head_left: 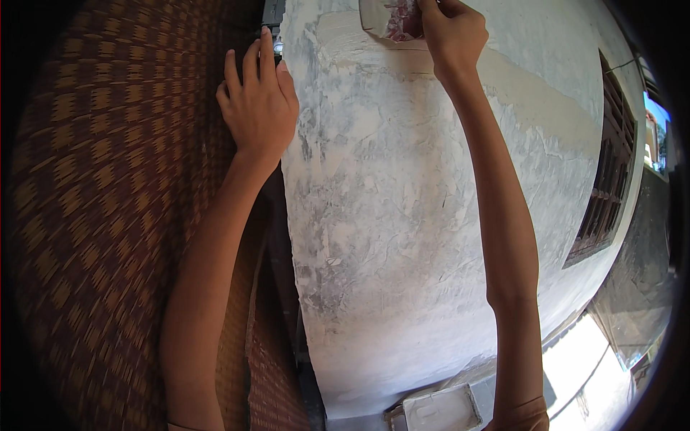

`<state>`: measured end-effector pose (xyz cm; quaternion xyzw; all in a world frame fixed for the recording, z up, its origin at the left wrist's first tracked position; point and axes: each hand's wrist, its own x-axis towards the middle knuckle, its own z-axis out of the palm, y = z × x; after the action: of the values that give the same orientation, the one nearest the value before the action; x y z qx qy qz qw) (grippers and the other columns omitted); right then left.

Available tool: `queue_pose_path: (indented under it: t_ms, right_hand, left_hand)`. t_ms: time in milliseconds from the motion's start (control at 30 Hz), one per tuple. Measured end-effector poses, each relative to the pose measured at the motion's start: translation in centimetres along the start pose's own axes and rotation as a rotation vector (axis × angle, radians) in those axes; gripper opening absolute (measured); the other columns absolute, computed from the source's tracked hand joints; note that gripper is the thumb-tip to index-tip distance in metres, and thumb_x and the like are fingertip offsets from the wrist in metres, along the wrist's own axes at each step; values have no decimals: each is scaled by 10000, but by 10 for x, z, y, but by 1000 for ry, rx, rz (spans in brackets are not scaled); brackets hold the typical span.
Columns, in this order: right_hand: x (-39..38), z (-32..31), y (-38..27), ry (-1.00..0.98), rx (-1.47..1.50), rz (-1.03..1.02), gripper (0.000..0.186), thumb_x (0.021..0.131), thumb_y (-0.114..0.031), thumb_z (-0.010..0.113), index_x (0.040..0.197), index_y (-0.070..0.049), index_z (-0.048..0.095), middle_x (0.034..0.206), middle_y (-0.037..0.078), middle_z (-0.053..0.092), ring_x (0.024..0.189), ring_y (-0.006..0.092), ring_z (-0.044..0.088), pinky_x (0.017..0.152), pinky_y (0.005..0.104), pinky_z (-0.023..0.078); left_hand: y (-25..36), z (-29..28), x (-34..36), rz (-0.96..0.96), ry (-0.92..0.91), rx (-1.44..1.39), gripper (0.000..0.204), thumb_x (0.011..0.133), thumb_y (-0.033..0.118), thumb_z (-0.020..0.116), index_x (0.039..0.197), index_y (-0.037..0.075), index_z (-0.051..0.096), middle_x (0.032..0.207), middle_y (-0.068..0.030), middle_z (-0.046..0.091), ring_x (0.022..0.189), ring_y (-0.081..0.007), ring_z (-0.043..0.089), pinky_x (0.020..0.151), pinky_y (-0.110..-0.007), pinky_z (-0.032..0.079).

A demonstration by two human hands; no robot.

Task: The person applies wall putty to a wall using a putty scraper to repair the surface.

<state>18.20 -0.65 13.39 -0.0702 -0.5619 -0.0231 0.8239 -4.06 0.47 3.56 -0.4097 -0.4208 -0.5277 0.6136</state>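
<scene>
High on a white, patchily plastered wall (388, 187), my right hand (460, 34) is closed on a putty knife (392, 20). Its wide blade, smeared with pale filler and dark red in places, lies at the wall surface; the top of the tool is cut off by the view. A smooth beige band of filler (535, 100) runs from around the blade toward the right. My left hand (260, 100) is raised at the wall's left edge with fingers stretched out and apart. It holds nothing, and its thumb side is by the edge.
A brown woven panel (122, 187) stands close on the left, with a narrow dark gap between it and the wall. At the right is a dark barred window (607, 172). Low down, near my right forearm, sits a shallow rectangular container (441, 412) with whitish material.
</scene>
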Motion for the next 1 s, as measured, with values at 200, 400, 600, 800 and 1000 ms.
queue_pose_path:
  t_ms: [200, 400, 600, 800, 1000]
  right_hand:
    - [-16, 22, -4, -184, -105, -71, 280, 915, -197, 651, 1061, 31, 722, 665, 132, 688, 553, 138, 639, 541, 307, 517]
    - [4, -35, 19, -31, 111, 100, 281, 969, -135, 589, 1118, 83, 684, 793, 90, 701, 580, 116, 623, 500, 250, 513]
    - [-27, -12, 5, -286, -31, 87, 289, 944, -179, 647, 1116, 46, 705, 728, 56, 672, 564, 85, 578, 522, 260, 485]
    - [13, -88, 48, -46, -128, 149, 362, 894, -196, 691, 1188, 15, 678, 899, 107, 725, 671, 149, 693, 639, 293, 567]
    - [-14, -52, 18, -97, 18, 162, 358, 889, -180, 697, 1179, 29, 677, 891, 111, 723, 673, 162, 699, 638, 294, 580]
  left_hand:
    - [-5, 2, 0, 34, 41, -9, 499, 1004, 273, 439, 1478, 117, 410, 1402, -92, 508, 1334, -406, 406, 984, -564, 395]
    - [-1, 5, 2, 45, 61, 7, 499, 1003, 273, 443, 1478, 124, 412, 1401, -79, 511, 1337, -402, 407, 981, -563, 399]
    - [-8, 2, 1, 60, 38, 10, 526, 1015, 287, 434, 1512, 137, 355, 1436, -86, 494, 1377, -396, 380, 1028, -586, 368]
    - [-12, 4, 7, 103, 60, 50, 513, 995, 276, 461, 1489, 145, 406, 1419, -69, 500, 1366, -395, 381, 1003, -555, 379]
    - [-15, 2, 3, 91, 44, 70, 514, 1001, 285, 449, 1493, 144, 399, 1421, -73, 500, 1368, -400, 382, 1007, -562, 379]
